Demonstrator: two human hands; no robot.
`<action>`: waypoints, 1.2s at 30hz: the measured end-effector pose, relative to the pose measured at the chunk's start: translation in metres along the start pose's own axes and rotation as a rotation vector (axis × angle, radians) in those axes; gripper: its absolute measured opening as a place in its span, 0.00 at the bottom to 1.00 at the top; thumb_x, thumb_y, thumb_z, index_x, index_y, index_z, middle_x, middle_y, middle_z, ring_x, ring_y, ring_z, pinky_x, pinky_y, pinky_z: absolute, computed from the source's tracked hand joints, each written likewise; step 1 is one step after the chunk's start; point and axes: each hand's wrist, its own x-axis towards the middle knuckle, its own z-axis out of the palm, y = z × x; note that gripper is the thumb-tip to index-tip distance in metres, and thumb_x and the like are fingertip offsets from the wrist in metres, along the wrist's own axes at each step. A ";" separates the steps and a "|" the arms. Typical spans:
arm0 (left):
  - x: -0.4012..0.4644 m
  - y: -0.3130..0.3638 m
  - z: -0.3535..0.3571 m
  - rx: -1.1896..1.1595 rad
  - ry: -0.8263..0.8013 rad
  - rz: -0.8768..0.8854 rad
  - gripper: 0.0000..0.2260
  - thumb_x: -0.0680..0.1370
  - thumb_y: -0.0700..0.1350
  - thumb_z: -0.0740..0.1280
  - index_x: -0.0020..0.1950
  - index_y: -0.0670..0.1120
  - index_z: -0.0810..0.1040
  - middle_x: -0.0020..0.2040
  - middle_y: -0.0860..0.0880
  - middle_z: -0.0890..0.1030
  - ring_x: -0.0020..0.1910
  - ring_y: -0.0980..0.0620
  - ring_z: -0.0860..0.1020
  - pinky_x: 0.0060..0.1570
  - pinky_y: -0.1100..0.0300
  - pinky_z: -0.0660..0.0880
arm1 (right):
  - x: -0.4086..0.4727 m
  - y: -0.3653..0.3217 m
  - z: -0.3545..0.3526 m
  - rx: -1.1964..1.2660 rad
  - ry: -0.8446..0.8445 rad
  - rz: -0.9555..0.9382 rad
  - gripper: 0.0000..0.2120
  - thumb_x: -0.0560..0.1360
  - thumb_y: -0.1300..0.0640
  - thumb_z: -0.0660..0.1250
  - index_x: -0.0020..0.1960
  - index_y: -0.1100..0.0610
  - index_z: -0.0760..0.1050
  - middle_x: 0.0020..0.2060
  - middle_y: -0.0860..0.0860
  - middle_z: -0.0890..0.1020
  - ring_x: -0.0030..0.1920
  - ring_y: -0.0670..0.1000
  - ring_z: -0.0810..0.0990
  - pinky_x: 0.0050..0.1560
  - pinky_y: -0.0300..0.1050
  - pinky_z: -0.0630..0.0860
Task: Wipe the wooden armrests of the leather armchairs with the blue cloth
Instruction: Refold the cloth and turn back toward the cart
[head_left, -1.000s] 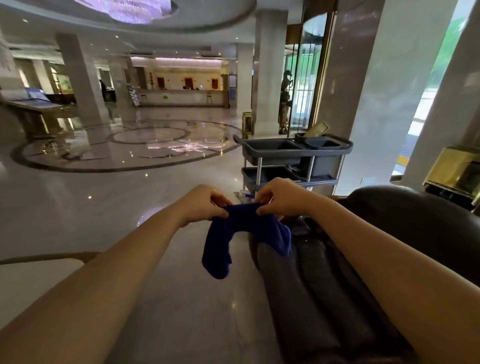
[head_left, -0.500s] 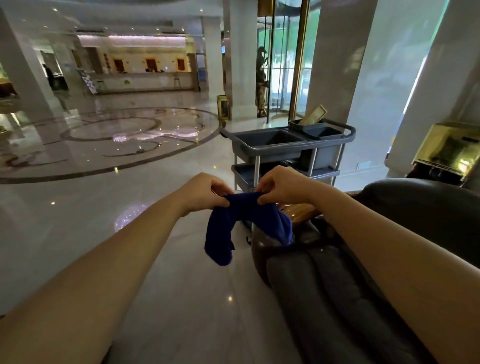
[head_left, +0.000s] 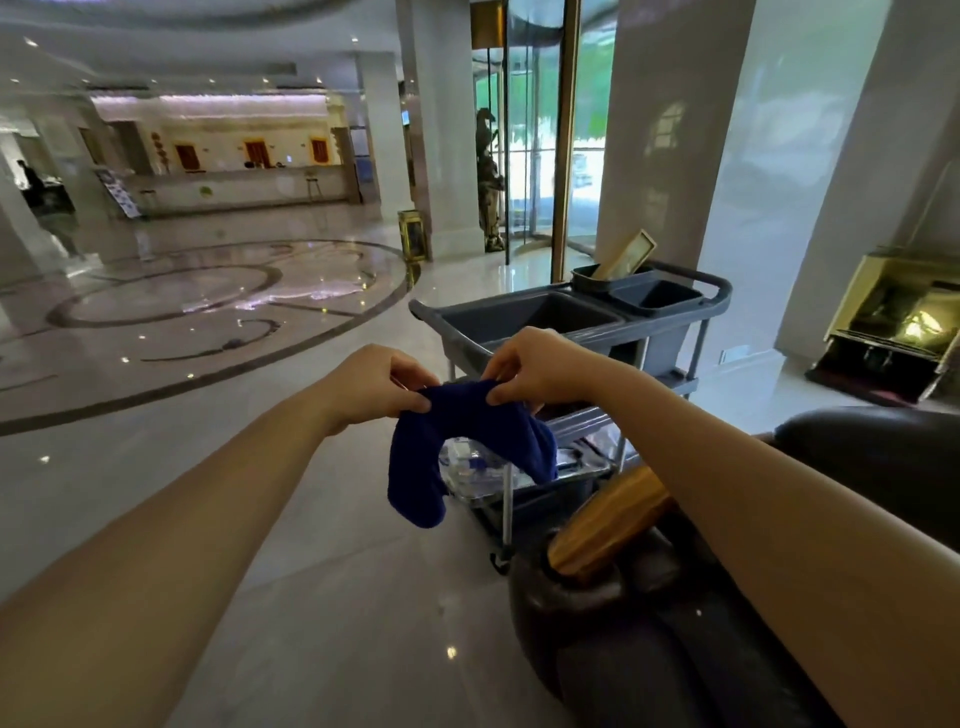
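Centre frame: left hand and right hand each pinch the top edge of the blue cloth, held in the air, both ends hanging loose; wooden armrest lower right of centre, just below the cloth, not touching it; leather armchair fills the lower right. Step in hand looks like folding; gather the dangling ends into a flat pad first, so one palm presses evenly along the grain. Grey cart stands close behind the armrest, tight there; open floor at left gives room.
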 end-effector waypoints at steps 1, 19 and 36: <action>0.022 -0.007 -0.004 0.002 -0.006 0.001 0.11 0.72 0.36 0.68 0.53 0.45 0.79 0.44 0.50 0.80 0.45 0.53 0.79 0.43 0.63 0.76 | 0.020 0.009 -0.003 0.007 -0.003 0.005 0.08 0.70 0.58 0.71 0.49 0.55 0.79 0.36 0.44 0.79 0.37 0.47 0.82 0.31 0.33 0.78; 0.425 -0.113 -0.115 0.068 -0.213 0.259 0.10 0.72 0.37 0.68 0.50 0.48 0.82 0.42 0.53 0.81 0.42 0.56 0.80 0.37 0.67 0.75 | 0.352 0.132 -0.073 -0.027 0.194 0.269 0.08 0.69 0.58 0.71 0.48 0.55 0.80 0.33 0.43 0.80 0.28 0.40 0.80 0.29 0.32 0.76; 0.740 -0.145 -0.091 0.197 -0.333 0.519 0.11 0.71 0.40 0.69 0.49 0.52 0.83 0.38 0.59 0.80 0.38 0.61 0.79 0.33 0.73 0.70 | 0.541 0.303 -0.141 -0.111 0.268 0.451 0.09 0.70 0.55 0.70 0.50 0.54 0.80 0.34 0.41 0.78 0.33 0.41 0.78 0.35 0.33 0.74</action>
